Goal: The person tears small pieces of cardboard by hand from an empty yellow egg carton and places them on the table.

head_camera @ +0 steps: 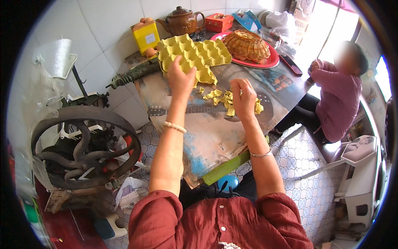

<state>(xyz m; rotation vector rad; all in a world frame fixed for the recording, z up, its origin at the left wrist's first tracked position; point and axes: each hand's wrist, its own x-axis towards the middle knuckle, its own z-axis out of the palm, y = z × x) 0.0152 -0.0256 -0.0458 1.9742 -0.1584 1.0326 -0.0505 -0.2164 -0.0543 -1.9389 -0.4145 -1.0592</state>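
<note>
A yellow molded-pulp egg tray (189, 56), with torn edges, lies tilted at the back of the table. My left hand (181, 76) is at its near left side, thumb and forefinger spread; whether it grips the tray cannot be told. Torn yellow pieces of egg tray (214, 94) are scattered in front of it. Over these pieces is my right hand (244, 96), its fingers curled together; what it may hold is hidden. Behind the tray stands a yellow container (145, 39) topped with brown eggs (146, 20), and another egg (150, 52) sits at its foot.
On the table (214, 137) are a brown teapot (183, 21), a red box (219, 22), an upturned wicker basket (247, 45) on a red tray (272, 64), and a phone (291, 65). A green gourd (226, 168) lies along the near edge. A person (337, 90) sits at right.
</note>
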